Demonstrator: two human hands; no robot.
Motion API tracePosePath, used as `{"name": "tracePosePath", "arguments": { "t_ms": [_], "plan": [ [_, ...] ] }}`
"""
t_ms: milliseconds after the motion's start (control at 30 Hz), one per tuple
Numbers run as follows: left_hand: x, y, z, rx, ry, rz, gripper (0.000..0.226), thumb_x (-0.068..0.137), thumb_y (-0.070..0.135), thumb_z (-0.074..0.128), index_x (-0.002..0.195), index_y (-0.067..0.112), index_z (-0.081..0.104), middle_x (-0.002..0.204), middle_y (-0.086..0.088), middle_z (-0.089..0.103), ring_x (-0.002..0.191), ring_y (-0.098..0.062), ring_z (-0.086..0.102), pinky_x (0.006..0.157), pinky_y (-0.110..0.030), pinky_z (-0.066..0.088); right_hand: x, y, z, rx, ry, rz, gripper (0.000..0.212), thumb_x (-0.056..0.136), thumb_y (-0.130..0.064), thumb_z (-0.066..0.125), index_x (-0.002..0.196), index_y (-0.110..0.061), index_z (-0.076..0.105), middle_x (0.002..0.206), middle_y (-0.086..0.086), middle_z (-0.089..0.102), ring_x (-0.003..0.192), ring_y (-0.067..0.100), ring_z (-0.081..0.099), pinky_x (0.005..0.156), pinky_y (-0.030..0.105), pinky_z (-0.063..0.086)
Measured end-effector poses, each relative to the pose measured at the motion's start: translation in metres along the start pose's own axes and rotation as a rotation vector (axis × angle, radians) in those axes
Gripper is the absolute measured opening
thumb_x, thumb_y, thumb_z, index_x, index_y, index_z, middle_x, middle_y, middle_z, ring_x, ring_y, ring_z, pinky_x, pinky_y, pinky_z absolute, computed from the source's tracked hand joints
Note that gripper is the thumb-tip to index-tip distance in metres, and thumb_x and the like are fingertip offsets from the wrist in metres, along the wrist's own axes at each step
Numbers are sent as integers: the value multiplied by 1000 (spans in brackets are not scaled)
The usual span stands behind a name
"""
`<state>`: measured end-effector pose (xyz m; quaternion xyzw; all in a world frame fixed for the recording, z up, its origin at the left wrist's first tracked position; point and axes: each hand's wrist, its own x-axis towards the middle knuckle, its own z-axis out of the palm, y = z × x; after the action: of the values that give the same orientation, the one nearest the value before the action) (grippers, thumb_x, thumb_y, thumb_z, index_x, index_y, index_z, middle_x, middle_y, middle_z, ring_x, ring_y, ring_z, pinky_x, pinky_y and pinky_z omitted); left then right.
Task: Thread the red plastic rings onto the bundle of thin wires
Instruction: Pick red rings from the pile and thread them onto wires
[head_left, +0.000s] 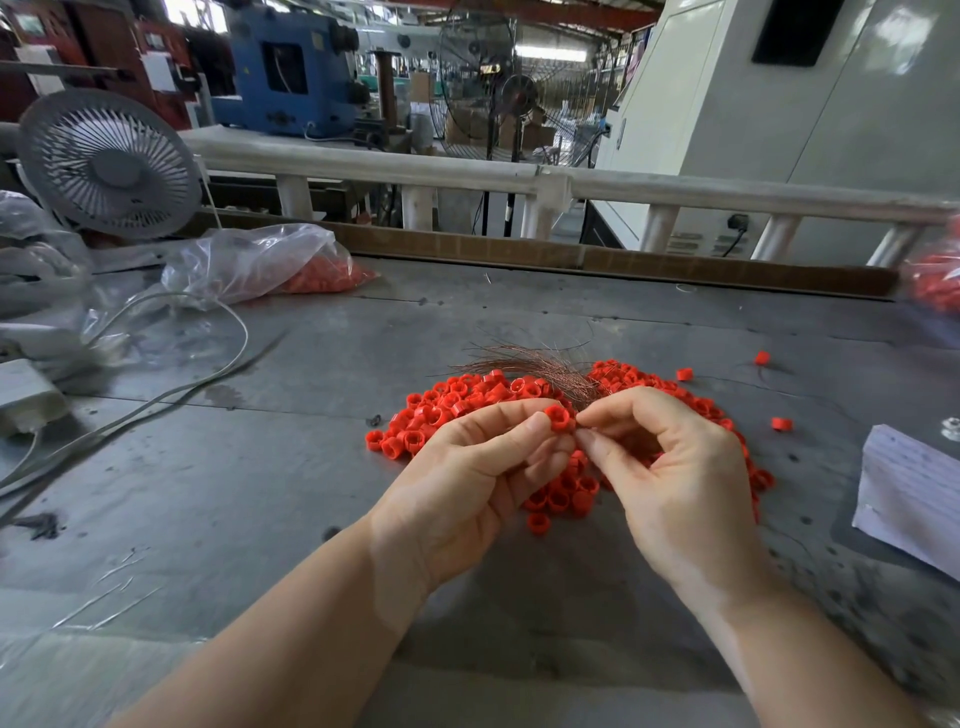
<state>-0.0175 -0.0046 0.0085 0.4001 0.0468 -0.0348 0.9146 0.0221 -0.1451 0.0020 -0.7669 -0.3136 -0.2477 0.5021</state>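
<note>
Early going, I'd say: my left hand (483, 462) pinches one red ring (560, 417) at the copper wire bundle (540, 366) end, which my right hand (670, 467) fingers pinch. Big ring pile (467, 397) on the worktop (260, 467) remains unthreaded.

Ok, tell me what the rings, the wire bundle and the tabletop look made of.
Rings: moulded plastic, uniform glossy red. Wire bundle: thin metal strands, coppery brown sheen, probably copper. Tabletop: looks like dull grey sheet metal, scuffed and stained, with seams; painted board is possible.
</note>
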Motion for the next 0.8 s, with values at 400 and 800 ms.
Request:
{"name": "tracePosePath", "arguments": {
  "t_ms": [400, 800],
  "plan": [
    [-2, 2, 0, 2, 1, -25, 20, 66, 2, 61, 77, 8, 77, 72, -11, 70, 64, -14, 70, 57, -18, 56, 2, -5, -3, 143, -75, 146, 28, 78, 0, 71, 71, -27, 66, 68, -15, 66, 64, 4, 62, 60, 13, 46],
    [-1, 4, -1, -3, 0, -42, 21, 67, 2, 61, 80, 9, 77, 74, -11, 71, 65, -14, 69, 60, -20, 57, 4, -4, -4, 183, -118, 184, 29, 80, 1, 69, 73, -28, 70, 75, -13, 68, 71, 3, 62, 64, 12, 43]
  ]
}}
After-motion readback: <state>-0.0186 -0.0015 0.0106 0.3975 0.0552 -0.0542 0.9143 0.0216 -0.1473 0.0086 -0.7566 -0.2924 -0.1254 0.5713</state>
